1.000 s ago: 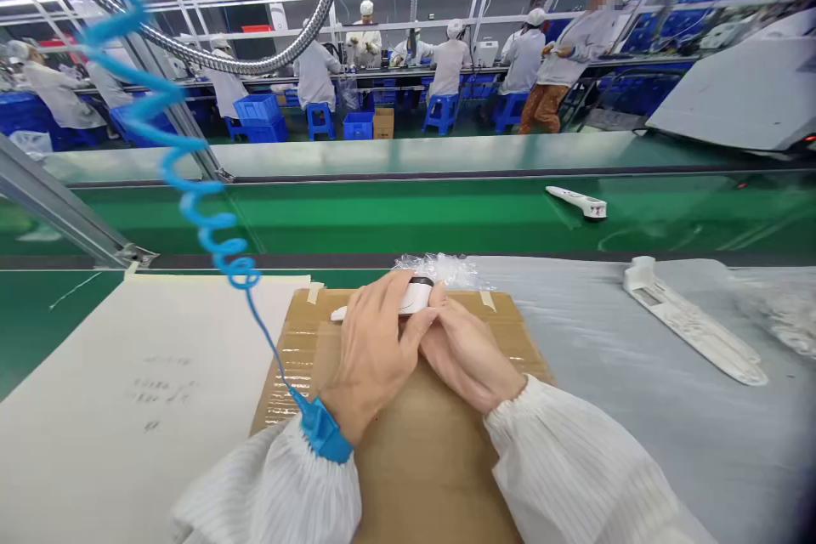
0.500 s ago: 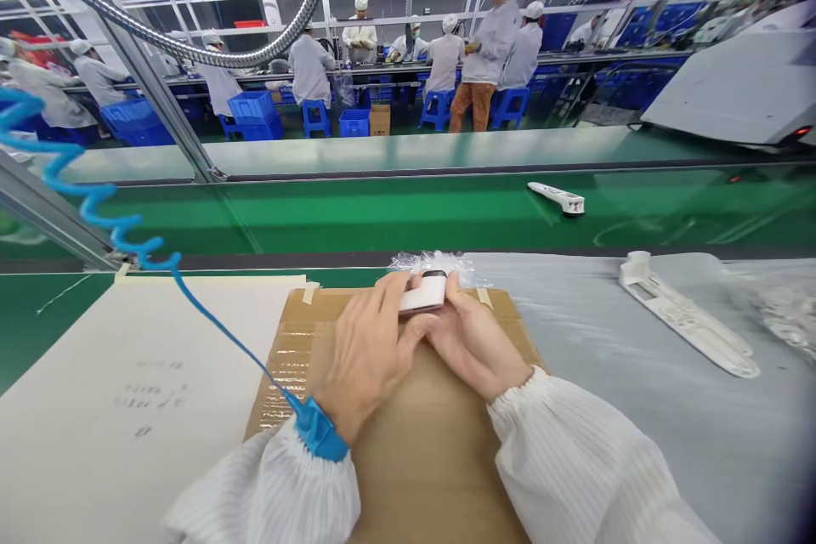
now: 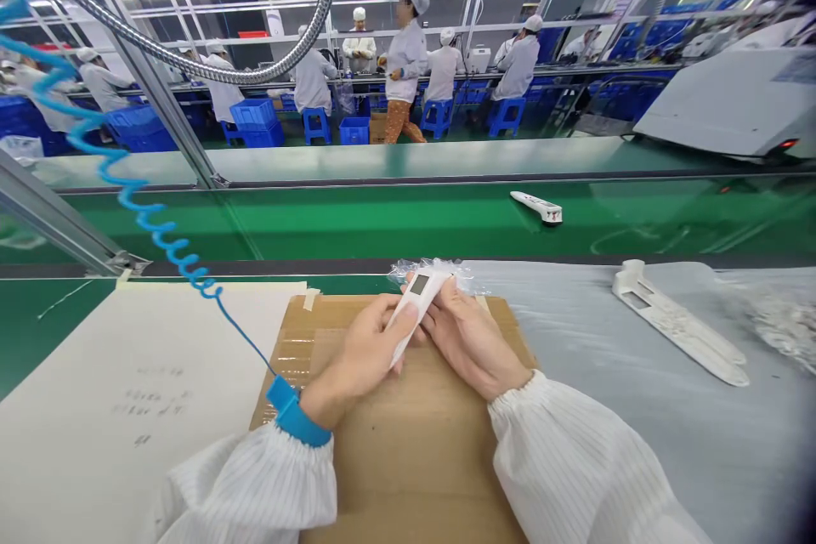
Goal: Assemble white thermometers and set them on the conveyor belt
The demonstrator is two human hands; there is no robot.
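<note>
Between my hands, above the cardboard sheet (image 3: 433, 459), is a white handheld thermometer (image 3: 413, 299) with a small grey screen facing up. My left hand (image 3: 366, 340) is closed around its lower body, thumb on top. At the head end, the fingers of my right hand (image 3: 472, 340) grip it, partly hidden behind it. A blue wrist strap (image 3: 297, 412) with a coiled cord (image 3: 153, 225) is on my left wrist. Clear plastic wrap (image 3: 468, 276) lies just behind my hands.
Another white thermometer (image 3: 539, 208) lies on the green conveyor belt (image 3: 357, 221). To the right, white shell halves (image 3: 676, 323) and a bag of small parts (image 3: 784, 310) lie on the grey mat (image 3: 574, 408). White paper (image 3: 82, 408) covers the left side. Co-workers sit beyond.
The thermometer has turned in my hands, so its screen and long body now show. My left hand has shifted down along the body. In the background a person has walked left.
</note>
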